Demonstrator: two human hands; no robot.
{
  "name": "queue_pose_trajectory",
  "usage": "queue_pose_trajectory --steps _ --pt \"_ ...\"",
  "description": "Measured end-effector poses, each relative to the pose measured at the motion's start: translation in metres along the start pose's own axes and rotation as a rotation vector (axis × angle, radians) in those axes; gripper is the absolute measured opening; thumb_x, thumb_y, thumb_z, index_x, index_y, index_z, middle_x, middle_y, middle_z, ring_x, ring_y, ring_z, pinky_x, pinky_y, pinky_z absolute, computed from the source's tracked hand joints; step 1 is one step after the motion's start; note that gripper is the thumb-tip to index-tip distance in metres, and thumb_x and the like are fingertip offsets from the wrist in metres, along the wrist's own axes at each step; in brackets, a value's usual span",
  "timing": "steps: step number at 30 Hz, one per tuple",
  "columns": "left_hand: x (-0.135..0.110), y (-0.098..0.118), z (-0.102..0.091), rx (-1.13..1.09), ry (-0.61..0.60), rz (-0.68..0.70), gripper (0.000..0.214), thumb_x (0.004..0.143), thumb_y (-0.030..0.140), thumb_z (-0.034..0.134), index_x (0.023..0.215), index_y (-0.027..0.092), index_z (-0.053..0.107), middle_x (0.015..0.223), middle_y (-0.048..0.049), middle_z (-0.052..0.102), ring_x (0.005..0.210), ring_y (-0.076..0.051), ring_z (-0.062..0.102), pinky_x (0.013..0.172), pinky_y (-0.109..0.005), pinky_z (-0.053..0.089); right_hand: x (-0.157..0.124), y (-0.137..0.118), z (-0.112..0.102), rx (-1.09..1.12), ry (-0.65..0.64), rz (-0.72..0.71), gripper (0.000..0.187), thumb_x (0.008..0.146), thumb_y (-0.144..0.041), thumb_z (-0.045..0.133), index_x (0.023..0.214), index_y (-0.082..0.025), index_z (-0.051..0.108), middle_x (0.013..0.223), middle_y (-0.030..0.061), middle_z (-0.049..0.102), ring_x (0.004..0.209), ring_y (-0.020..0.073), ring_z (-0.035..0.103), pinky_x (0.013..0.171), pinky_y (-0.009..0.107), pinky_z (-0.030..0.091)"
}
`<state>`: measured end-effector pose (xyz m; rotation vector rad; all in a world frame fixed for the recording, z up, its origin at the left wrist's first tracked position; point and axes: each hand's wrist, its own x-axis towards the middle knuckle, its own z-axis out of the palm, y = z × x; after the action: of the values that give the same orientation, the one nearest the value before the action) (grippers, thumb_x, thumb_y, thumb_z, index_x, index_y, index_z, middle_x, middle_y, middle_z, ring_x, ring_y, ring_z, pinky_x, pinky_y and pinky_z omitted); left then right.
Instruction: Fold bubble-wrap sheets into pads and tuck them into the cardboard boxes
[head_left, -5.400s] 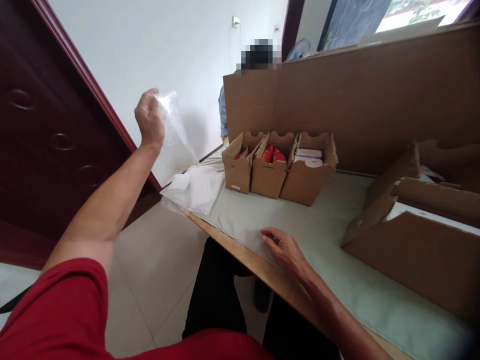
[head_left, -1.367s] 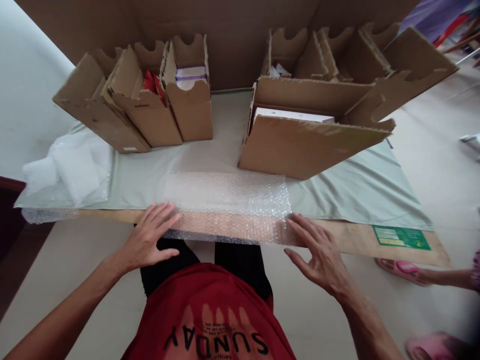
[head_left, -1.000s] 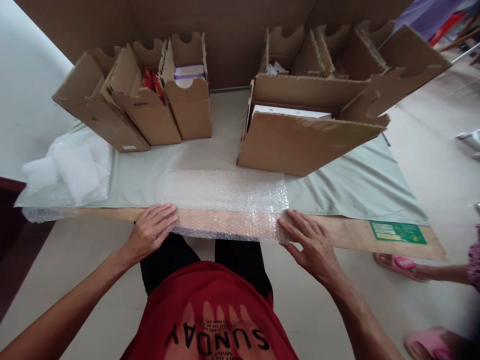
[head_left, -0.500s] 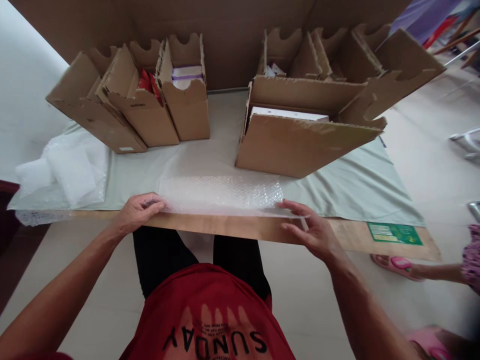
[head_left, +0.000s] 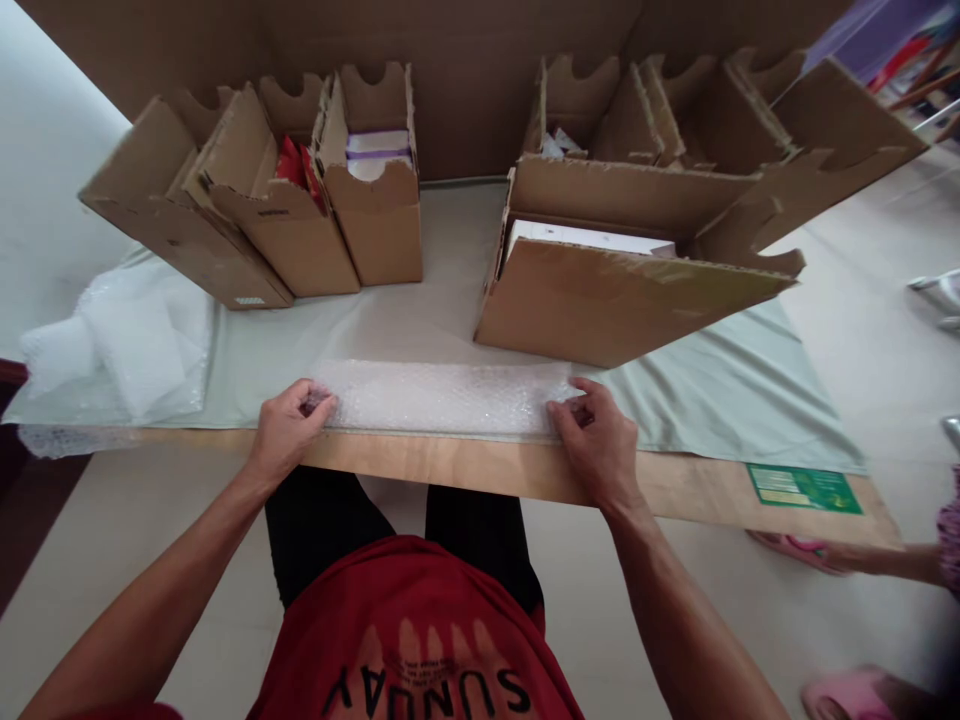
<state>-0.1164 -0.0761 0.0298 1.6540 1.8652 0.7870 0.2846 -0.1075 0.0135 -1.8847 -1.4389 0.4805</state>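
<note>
In the head view, a narrow strip of clear bubble wrap (head_left: 442,398) lies across the center of the frame, along the front edge of the pale green tablecloth (head_left: 720,385). The left hand (head_left: 292,425), left of center, is mostly closed, its thumb and curled fingers pinching the strip's left end. The right hand (head_left: 596,435), right of center, is bent the same way, thumb and forefinger nipping the right end. Below them runs the bare wooden table edge (head_left: 450,465), with a green label (head_left: 804,488) at the lower right. At the left edge of the frame is a heap of white bubble-wrap pieces (head_left: 127,340). In the upper left, three cardboard file boxes (head_left: 386,235) stand side by side; the middle one holds red packets (head_left: 292,165) and the rightmost one white cartons with a purple band (head_left: 379,152). In the upper right stand more cardboard bins (head_left: 600,305), the front one with a flat white item (head_left: 592,238) inside. A tall cardboard panel (head_left: 465,90) rises behind both groups. At the lower right, another person's foot in a pink sandal (head_left: 806,548) shows on the pale floor (head_left: 697,600).
</note>
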Motion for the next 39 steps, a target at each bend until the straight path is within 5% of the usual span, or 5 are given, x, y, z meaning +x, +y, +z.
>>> queue_pose_trajectory --steps 9,19,27,34,39 --pt "-0.003 -0.008 -0.001 0.470 0.093 0.129 0.043 0.085 0.047 0.062 0.117 0.020 0.066 0.100 -0.0086 0.072 0.086 -0.025 0.067 0.078 -0.035 0.051 0.004 0.010 0.002 -0.371 0.093 -0.095 0.053 0.091 -0.054 0.053 0.128 -0.018 0.063 0.102 0.0112 0.074 0.080 0.0260 0.066 0.064 0.035 0.044" --pt "0.013 0.007 -0.012 0.467 -0.125 0.020 0.019 0.075 0.040 0.061 0.068 0.024 0.056 0.064 -0.0005 0.064 0.060 -0.019 0.058 0.058 -0.029 0.038 0.027 -0.008 -0.006 -0.335 -0.199 -0.003 0.012 0.075 -0.033 0.059 0.071 -0.023 0.062 0.063 0.0041 0.065 0.057 0.0192 0.052 0.053 0.030 0.028" --pt "0.046 0.026 -0.018 0.367 -0.010 0.107 0.031 0.080 0.034 0.059 0.107 0.021 0.065 0.091 -0.0046 0.073 0.085 -0.024 0.068 0.080 -0.034 0.050 -0.059 -0.030 -0.024 0.423 -0.134 0.091 0.055 0.084 -0.039 0.070 0.133 -0.023 0.053 0.071 -0.0040 0.059 0.055 0.0140 0.054 0.049 0.026 0.043" --pt "0.107 0.064 0.044 0.453 0.022 0.482 0.043 0.087 0.019 0.056 0.129 0.014 0.062 0.118 -0.0144 0.072 0.116 -0.032 0.064 0.103 -0.047 0.046 -0.156 -0.048 0.022 0.637 -0.152 0.271 0.077 0.088 -0.040 0.074 0.155 -0.027 0.038 0.103 0.0054 0.072 0.086 0.0211 0.071 0.073 0.035 0.063" --pt "0.057 0.061 0.046 0.364 0.040 0.672 0.049 0.089 0.016 0.052 0.138 0.015 0.058 0.141 -0.0173 0.061 0.132 -0.034 0.055 0.112 -0.055 0.041 -0.170 -0.043 0.040 0.731 -0.228 0.318 0.065 0.087 -0.043 0.074 0.144 -0.028 0.047 0.129 0.0112 0.066 0.100 0.0255 0.072 0.081 0.040 0.065"
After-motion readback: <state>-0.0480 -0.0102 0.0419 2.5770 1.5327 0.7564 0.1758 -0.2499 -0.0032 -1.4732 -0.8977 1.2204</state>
